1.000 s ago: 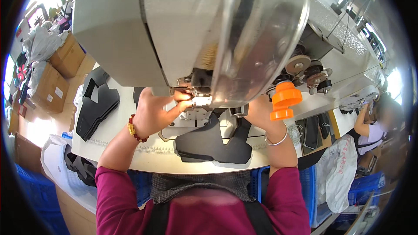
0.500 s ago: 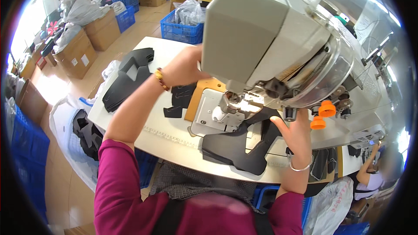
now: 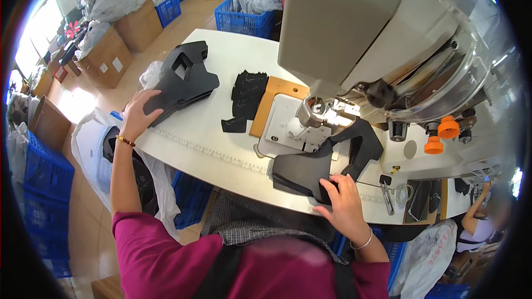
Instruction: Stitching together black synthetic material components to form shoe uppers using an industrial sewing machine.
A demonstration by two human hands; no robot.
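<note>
Under left-hand fingers point(image 3: 145, 101): stack of cut pieces point(image 3: 183, 80), far left on table point(image 3: 205, 133). Under right-hand fingers point(image 3: 339, 184): another piece point(image 3: 310, 169), before sewing machine point(image 3: 360, 39). Between them, smaller pieces point(image 3: 244, 97).

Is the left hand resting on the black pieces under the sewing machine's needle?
No, the left hand rests on the stack of black pieces at the table's far left, away from the sewing machine.

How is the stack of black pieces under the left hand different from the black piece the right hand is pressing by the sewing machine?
The stack of black pieces lies out on the left of the white table, well clear of the sewing machine; the black piece lies at the machine's base.
The stack is several layers; the piece by the machine looks thinner.
The left hand reaches out to the stack's edge; the right hand presses on the piece near the body.
Both are black, flat cut shapes.
</note>
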